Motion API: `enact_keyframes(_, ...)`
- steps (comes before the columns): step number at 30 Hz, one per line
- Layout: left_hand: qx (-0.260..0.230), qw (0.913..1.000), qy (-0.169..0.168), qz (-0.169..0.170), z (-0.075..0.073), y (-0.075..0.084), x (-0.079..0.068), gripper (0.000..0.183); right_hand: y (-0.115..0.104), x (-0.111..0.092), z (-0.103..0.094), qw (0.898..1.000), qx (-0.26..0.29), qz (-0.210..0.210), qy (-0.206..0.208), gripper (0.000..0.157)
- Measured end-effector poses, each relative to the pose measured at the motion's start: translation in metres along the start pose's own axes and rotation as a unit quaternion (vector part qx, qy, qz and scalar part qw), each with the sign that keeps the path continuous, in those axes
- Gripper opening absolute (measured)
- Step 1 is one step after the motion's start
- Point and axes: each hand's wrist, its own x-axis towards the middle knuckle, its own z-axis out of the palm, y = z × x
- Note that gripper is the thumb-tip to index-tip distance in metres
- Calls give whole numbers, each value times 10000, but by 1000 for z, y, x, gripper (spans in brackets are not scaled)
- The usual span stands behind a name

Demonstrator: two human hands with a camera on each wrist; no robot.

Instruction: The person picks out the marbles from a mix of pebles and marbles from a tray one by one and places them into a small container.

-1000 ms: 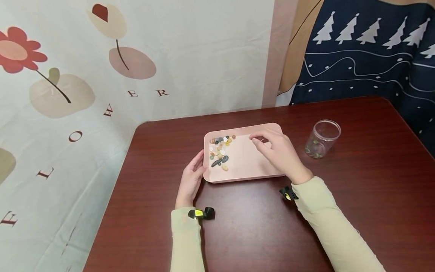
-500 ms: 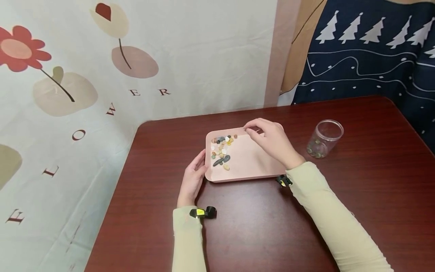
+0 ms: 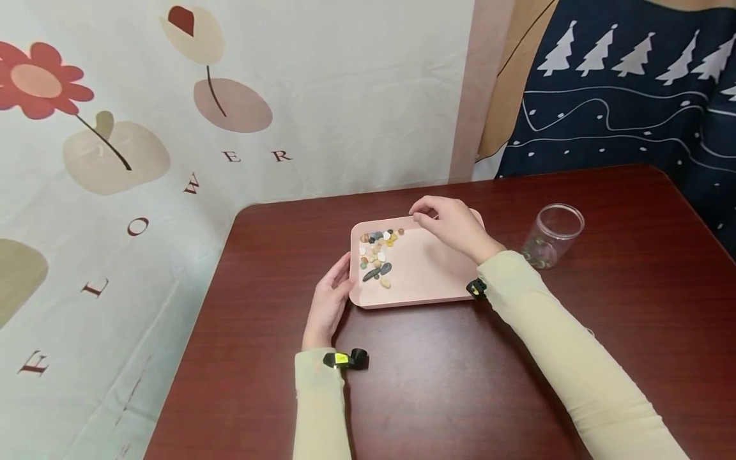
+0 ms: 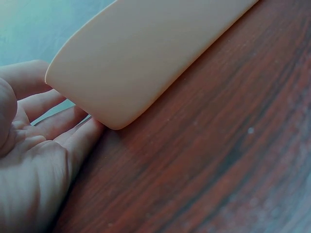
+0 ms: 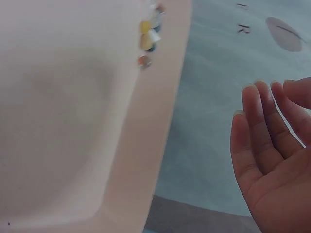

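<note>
A shallow pink tray (image 3: 425, 271) lies on the table with several small coloured pebbles (image 3: 377, 250) grouped at its left side. My left hand (image 3: 328, 308) holds the tray's left edge, thumb at the rim and fingers along the outer wall; the left wrist view shows this hand (image 4: 43, 136) at the tray's corner (image 4: 121, 73). Above the tray's far edge is my right hand (image 3: 451, 223), its fingers gently bent. In the right wrist view, the right hand (image 5: 277, 150) has thumb and forefinger close together, and nothing shows between them.
A clear plastic jar (image 3: 553, 235) with greenish pebbles at its bottom stands right of the tray. The dark red wooden table (image 3: 425, 383) meets a flower-printed cloth (image 3: 345, 96) at the back. A navy tree-patterned cloth (image 3: 615, 121) hangs at right.
My right hand has moved left and away from me, from over the tray's right part to its far edge. The left hand stays at the tray; the view has shifted slightly.
</note>
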Motion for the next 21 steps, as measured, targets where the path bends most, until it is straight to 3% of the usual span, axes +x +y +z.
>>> enact_keyframes(13,9,10000,-28,42,1,2,0,53,18,21,19,9944,86,524,-914,22)
enact_keyframes(21,82,9999,-22,57,2,1,0,53,21,30,29,9886,343,925,-1141,19)
